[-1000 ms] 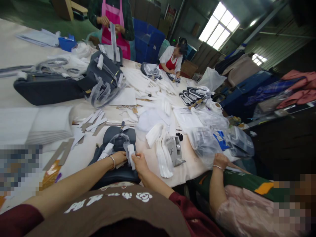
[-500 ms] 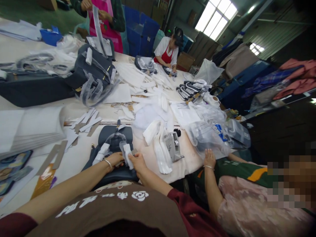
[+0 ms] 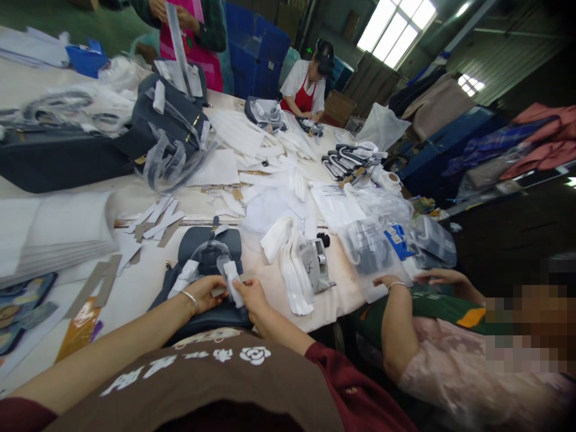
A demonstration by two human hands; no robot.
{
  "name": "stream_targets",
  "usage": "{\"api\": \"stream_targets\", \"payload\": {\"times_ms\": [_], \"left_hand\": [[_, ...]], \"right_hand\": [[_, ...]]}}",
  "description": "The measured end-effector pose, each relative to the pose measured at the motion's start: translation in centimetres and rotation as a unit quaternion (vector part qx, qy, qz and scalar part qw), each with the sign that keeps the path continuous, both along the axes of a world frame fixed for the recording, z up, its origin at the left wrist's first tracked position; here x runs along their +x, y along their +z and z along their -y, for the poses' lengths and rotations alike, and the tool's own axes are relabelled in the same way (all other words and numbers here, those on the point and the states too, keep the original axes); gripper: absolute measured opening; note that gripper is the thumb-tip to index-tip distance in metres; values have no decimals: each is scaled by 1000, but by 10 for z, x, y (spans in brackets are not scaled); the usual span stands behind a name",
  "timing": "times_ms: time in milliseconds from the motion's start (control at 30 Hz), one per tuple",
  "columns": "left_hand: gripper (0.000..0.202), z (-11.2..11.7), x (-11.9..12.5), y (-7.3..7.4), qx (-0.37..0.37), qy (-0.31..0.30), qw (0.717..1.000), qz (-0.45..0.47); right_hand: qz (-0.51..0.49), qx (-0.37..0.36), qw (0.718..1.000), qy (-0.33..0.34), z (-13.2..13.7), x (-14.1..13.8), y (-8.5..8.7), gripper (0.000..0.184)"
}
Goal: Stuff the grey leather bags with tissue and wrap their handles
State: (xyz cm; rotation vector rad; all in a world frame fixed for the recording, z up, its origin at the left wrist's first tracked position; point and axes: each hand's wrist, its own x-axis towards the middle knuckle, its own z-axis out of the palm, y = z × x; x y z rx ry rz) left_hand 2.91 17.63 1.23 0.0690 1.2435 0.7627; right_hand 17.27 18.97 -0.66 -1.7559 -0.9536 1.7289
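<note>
A dark blue-grey backpack (image 3: pixel 189 243) lies on the table right in front of me. Its handle or strap is covered in clear film, with white wrapping (image 3: pixel 232 282) around the ends. My right hand (image 3: pixel 252 295) pinches the right-hand white-wrapped part between thumb and fingers. Close beside it, my left hand (image 3: pixel 207 293) has curled fingers near the same strap. A small grey-brown piece shows at its fingertips, too hidden to name. Another white-wrapped part (image 3: pixel 185 277) rests on the bag above my left wrist.
White foam strips (image 3: pixel 294 279) and a grey tape dispenser (image 3: pixel 318 267) stand to the right. A co-worker's hand (image 3: pixel 387 281) is at a bagged item (image 3: pixel 369 246). Foam sheets (image 3: pixel 67 234) and card strips lie left; more bags (image 3: pixel 168 120) lie beyond.
My hands stay nearly in place at the strap. The co-worker on the right has shifted their hands over the clear bag, and a second hand now shows.
</note>
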Motion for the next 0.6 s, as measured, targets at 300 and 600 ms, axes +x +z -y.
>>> {"api": "stream_targets", "payload": {"times_ms": [300,600], "left_hand": [[26,5,1,11,-18,50,999,2],[39,4,-2,15,5,-2,999,-34]], "right_hand": [[-80,-30,996,-15,-1,0,11,49],[-130,-55,989,43,-3,2,16,30]]}}
